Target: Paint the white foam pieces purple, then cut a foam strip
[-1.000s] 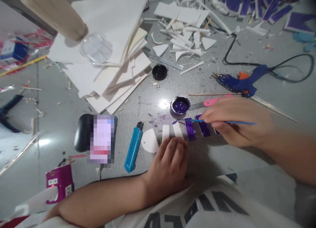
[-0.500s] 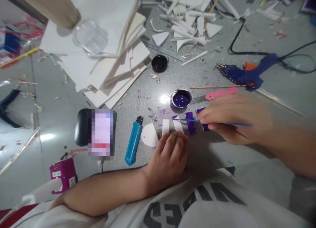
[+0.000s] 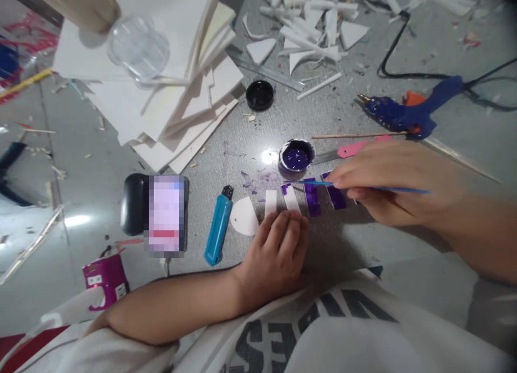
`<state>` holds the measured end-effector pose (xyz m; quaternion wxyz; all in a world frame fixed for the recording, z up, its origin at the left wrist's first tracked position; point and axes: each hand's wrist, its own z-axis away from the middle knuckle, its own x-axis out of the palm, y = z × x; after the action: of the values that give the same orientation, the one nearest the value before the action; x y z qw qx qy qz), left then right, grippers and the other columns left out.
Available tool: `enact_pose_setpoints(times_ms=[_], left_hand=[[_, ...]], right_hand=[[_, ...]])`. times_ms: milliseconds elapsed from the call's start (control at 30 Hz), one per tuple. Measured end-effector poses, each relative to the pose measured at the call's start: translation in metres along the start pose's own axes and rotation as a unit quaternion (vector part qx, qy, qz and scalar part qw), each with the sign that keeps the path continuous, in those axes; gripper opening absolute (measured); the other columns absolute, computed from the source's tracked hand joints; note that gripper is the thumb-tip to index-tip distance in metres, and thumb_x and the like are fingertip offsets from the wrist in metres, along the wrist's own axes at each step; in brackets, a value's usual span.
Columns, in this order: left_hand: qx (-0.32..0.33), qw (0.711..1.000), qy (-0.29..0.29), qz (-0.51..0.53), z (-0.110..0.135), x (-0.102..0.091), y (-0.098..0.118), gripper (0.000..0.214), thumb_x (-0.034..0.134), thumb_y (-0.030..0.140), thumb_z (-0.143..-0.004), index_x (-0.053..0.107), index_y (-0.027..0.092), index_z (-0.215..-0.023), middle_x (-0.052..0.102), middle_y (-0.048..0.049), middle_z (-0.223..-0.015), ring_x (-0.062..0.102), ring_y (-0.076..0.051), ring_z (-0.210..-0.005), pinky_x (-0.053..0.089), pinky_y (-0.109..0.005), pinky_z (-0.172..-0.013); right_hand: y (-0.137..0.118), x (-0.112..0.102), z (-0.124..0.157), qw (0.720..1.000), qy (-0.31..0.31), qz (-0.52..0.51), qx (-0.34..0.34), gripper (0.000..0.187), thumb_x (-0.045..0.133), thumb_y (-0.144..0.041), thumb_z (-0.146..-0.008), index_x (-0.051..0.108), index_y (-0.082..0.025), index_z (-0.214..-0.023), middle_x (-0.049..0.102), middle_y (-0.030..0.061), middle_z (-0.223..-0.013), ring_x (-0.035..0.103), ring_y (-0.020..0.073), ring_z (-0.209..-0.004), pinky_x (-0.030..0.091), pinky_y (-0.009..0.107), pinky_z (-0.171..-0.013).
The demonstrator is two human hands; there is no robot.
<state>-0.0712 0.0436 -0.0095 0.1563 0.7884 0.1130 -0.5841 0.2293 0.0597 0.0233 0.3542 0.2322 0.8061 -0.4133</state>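
My right hand (image 3: 388, 184) pinches a thin blue paintbrush (image 3: 383, 189), its tip near the top of a white strip (image 3: 292, 199) with purple paint at its upper end. With curled fingers, my left hand (image 3: 278, 249) presses the lower end of this strip to the table. A plain white strip (image 3: 271, 199) lies to its left, its lower end at the same fingers. Two purple-painted strips, one nearer (image 3: 312, 196) and one farther right (image 3: 336, 197), are beside my right hand. Behind them stands an open pot of purple paint (image 3: 297, 159).
A blue utility knife (image 3: 218, 227) and a rounded white piece (image 3: 244, 217) lie left of my hands. Farther off are a phone (image 3: 165, 214), a black lid (image 3: 259, 95), stacked white sheets (image 3: 194, 109), white scraps (image 3: 315, 34), a pink-handled blade (image 3: 351, 150) and a blue glue gun (image 3: 416, 109).
The brush and my right hand have moved slightly up, and the brush tip sits higher. More purple shows at the strip's top. My left hand keeps its place; the view has shifted a little.
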Motion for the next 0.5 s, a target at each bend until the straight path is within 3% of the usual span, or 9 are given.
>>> enact_pose_setpoints(times_ms=[133, 267, 367, 500], left_hand=[[-0.001, 1.000, 0.002, -0.002, 0.000, 0.001, 0.000, 0.085, 0.043, 0.073, -0.114, 0.079, 0.000, -0.140, 0.077, -0.0252, -0.136, 0.067, -0.037, -0.131, 0.055, -0.051, -0.120], [-0.003, 1.000, 0.017, -0.003, -0.002, 0.001, -0.001, 0.082, 0.040, 0.069, -0.117, 0.080, 0.000, -0.137, 0.077, -0.0241, -0.133, 0.068, -0.036, -0.129, 0.056, -0.049, -0.119], [-0.002, 1.000, 0.024, 0.001, -0.003, 0.000, -0.001, 0.080, 0.041, 0.066, -0.117, 0.081, -0.001, -0.136, 0.078, -0.0238, -0.132, 0.068, -0.036, -0.128, 0.056, -0.049, -0.119], [-0.002, 1.000, 0.011, -0.007, -0.002, 0.000, -0.001, 0.081, 0.041, 0.070, -0.117, 0.082, 0.002, -0.136, 0.079, -0.0236, -0.132, 0.067, -0.036, -0.128, 0.056, -0.049, -0.118]], right_hand=[[0.003, -0.003, -0.007, 0.996, -0.029, -0.017, -0.088, 0.010, 0.059, -0.029, -0.117, 0.068, -0.027, -0.118, 0.087, 0.0023, -0.097, 0.083, 0.0148, -0.086, 0.064, 0.030, -0.080], [0.003, -0.004, -0.011, 0.997, -0.011, 0.018, -0.069, 0.013, 0.057, -0.029, -0.117, 0.070, -0.029, -0.115, 0.088, 0.0018, -0.098, 0.083, 0.0177, -0.084, 0.066, 0.034, -0.084], [0.003, -0.007, -0.011, 0.999, -0.008, -0.020, -0.046, 0.019, 0.053, -0.033, -0.119, 0.071, -0.030, -0.116, 0.088, 0.0012, -0.101, 0.085, 0.0163, -0.090, 0.068, 0.032, -0.086], [0.004, -0.008, -0.010, 0.996, -0.048, -0.067, -0.047, 0.019, 0.054, -0.033, -0.120, 0.072, -0.029, -0.119, 0.087, 0.0020, -0.100, 0.086, 0.0137, -0.094, 0.069, 0.028, -0.085]])
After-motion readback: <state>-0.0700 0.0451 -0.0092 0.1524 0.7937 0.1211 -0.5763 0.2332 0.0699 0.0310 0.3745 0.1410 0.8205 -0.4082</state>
